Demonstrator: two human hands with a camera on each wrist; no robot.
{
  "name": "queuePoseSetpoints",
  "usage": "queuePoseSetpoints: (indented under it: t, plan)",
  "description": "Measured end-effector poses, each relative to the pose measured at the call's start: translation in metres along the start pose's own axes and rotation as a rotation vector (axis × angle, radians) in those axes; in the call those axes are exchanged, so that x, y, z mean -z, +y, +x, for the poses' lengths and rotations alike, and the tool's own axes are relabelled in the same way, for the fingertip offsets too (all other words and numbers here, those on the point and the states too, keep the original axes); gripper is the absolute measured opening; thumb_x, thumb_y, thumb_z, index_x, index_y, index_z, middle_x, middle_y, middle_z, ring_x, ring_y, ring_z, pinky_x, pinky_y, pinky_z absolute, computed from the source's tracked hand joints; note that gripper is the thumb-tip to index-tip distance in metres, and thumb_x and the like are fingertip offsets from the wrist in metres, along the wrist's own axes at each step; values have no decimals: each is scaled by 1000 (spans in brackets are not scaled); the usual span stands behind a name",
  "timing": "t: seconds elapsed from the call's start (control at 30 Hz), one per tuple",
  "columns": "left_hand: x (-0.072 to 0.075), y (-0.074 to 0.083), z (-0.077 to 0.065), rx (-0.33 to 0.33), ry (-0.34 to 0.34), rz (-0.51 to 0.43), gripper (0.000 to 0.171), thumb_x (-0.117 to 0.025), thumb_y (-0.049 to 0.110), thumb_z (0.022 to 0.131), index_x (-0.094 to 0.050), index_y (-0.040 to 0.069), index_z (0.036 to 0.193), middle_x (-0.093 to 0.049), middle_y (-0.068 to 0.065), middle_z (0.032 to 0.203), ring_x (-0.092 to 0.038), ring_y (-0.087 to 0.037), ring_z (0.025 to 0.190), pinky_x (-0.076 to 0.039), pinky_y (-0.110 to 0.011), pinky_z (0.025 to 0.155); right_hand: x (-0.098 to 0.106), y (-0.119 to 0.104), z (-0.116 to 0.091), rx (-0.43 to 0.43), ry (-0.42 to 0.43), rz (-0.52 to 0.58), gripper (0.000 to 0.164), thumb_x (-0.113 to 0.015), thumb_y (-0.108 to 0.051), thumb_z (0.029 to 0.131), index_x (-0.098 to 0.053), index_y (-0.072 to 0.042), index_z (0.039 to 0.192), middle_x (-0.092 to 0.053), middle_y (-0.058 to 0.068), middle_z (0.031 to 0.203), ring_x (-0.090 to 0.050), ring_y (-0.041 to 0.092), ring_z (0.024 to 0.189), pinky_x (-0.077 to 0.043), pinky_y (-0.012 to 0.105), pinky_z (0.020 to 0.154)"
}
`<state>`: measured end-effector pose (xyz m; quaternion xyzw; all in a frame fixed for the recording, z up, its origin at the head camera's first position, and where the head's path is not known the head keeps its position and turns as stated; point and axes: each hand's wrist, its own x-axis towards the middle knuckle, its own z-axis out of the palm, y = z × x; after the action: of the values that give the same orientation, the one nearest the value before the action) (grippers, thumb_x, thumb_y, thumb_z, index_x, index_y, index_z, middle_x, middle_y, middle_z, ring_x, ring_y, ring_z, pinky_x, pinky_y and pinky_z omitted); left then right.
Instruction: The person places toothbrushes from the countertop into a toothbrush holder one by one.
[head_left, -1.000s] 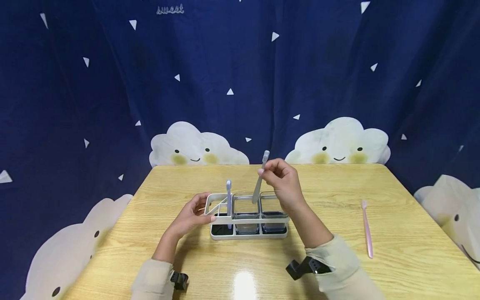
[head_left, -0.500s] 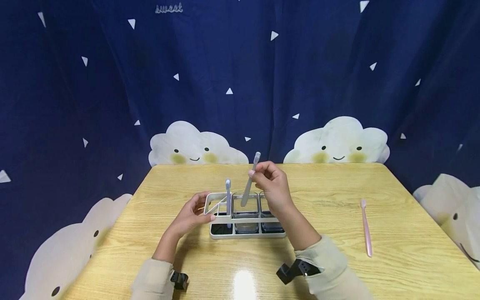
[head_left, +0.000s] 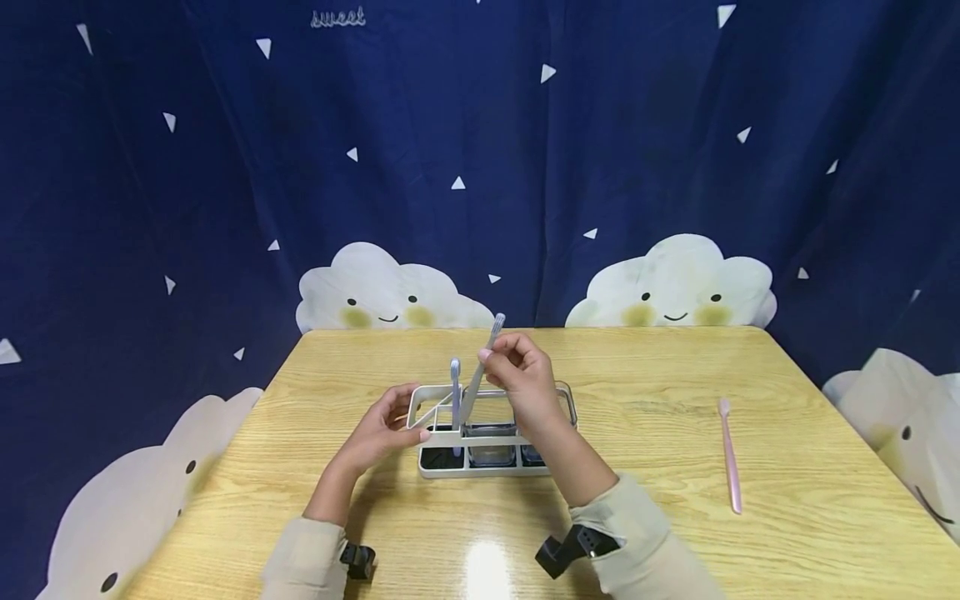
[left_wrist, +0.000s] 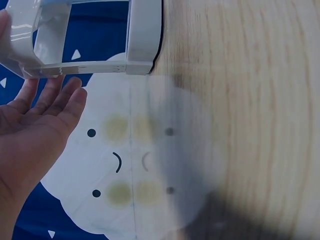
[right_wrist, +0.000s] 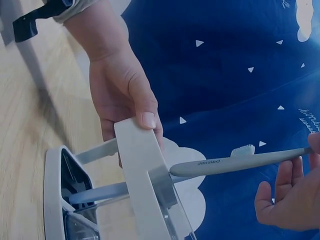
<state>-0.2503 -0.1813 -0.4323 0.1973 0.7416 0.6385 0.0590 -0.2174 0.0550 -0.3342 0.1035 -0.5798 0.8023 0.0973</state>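
Note:
A white toothbrush rack [head_left: 498,472] with an upper frame and a dark-bottomed base stands on the table. My left hand [head_left: 382,427] grips the left end of its upper frame, thumb in front and fingers behind. Upright in a slot there is a bluish-purple toothbrush [head_left: 455,396], its foot down in the base. My right hand [head_left: 525,379] pinches a grey toothbrush [right_wrist: 215,166] near the head, bristles up. In the right wrist view the grey handle's rounded end is right at the upper frame, close beside the standing toothbrush. Clear cups [head_left: 491,454] sit in the rack, partly behind my right hand.
A pink toothbrush [head_left: 731,458] lies on the wooden table [head_left: 645,392] to the right. Behind the table hangs a dark blue curtain [head_left: 480,125] with white triangles and clouds. Black wrist cameras [head_left: 358,560] are strapped at both sleeves.
My right hand has moved left and slightly down with the grey toothbrush, from over the cups to beside the standing toothbrush. My left hand keeps its grip on the rack.

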Motion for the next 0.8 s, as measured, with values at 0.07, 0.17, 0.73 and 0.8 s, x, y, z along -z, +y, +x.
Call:
queuePoseSetpoints:
  t: [0.07,0.17,0.73,0.8]
  plan:
    - [0,0,0,-2,0,-4,69,-75,3,75,-39,1,134,-42,-31,126,-39,-47,117,-31,-46,102,-2,2,0,0,-2,4,10,-63,-2,85,-56,-9,85,-55,3,83,-53,12,75,-48,32,73]
    - [1,0,-1,2,-1,-3,69,-75,3,76,-39,1,134,-43,-31,126,-40,-46,117,-30,-47,102,-5,6,0,-1,-14,8,10,-63,-1,85,-55,-8,85,-56,3,82,-54,12,74,-48,30,72]
    - [1,0,0,21,-4,-2,71,-74,2,77,-37,2,137,-42,-29,128,-39,-45,118,-30,-46,102,-6,30,2,13,-38,-168,9,-67,-2,83,-58,1,87,-55,2,83,-49,14,77,-43,22,63]
    - [1,-1,1,23,-7,-4,71,-73,1,77,-36,2,137,-43,-29,127,-39,-45,118,-30,-47,102,-7,34,2,16,-51,-228,10,-68,-3,83,-60,1,87,-55,2,83,-48,15,76,-42,22,62]
